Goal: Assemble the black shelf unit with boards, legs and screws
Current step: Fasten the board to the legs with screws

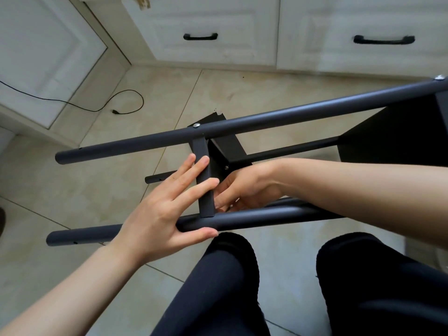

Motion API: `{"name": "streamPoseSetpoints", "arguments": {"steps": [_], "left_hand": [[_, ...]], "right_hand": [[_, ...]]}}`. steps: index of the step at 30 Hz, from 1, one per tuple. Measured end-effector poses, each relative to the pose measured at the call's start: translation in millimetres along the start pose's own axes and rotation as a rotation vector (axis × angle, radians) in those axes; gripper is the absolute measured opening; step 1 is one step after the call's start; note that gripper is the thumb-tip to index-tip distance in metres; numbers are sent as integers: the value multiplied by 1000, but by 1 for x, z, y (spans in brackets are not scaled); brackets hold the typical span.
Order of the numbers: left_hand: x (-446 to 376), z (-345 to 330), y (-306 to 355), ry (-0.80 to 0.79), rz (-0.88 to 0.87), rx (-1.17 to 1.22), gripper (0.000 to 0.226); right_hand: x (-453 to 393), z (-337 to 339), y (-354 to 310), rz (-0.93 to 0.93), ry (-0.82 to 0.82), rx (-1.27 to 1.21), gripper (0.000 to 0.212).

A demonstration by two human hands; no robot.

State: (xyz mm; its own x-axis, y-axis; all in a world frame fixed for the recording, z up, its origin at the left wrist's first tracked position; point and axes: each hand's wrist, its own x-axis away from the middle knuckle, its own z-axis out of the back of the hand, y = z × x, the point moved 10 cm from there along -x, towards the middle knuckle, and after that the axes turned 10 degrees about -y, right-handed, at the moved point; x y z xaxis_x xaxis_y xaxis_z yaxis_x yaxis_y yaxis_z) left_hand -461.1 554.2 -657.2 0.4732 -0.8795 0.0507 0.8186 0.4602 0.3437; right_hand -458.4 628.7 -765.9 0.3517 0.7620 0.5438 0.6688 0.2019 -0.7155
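The black shelf unit lies on its side over the tiled floor. Its upper tube leg point(266, 120) carries a silver screw head point(196, 125). The near tube leg point(254, 218) runs across just above my knees. Between the two legs stands the narrow edge of a black board point(204, 163); a second board point(388, 137) sits at the right end. My left hand point(164, 209) presses straight fingers against that board edge, with its thumb under the near leg. Behind the board, my right hand point(247, 187) pinches a small silver screw point(231, 206) close to the near leg.
White cabinets with black drawer handles point(200, 36) line the back and left. A black cable point(121, 111) lies on the floor at the left. My legs in black trousers point(218, 287) fill the lower right. Two more legs of the unit point(291, 151) lie underneath.
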Motion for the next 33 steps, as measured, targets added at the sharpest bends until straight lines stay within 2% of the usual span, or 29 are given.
{"name": "streamPoseSetpoints", "arguments": {"steps": [9,13,17,23,27,31,33], "left_hand": [[1,0,1,5,-2,9,73],[3,0,4,11,-2,10,74],[2,1,3,8,2,12,73],[-1,3,1,14,2,16,73],[0,2,1,10,6,20,73],[0,1,1,8,6,19,74],[1,1,2,10,8,17,74]], "right_hand": [[2,-2,1,1,-82,-55,8],[1,-1,3,21,-78,-60,18],[2,-2,1,21,-70,-30,8],[1,5,-2,3,-8,31,28],[3,6,-2,-20,18,53,24],[2,4,0,-35,29,85,37],[1,1,1,-44,27,97,32]]}}
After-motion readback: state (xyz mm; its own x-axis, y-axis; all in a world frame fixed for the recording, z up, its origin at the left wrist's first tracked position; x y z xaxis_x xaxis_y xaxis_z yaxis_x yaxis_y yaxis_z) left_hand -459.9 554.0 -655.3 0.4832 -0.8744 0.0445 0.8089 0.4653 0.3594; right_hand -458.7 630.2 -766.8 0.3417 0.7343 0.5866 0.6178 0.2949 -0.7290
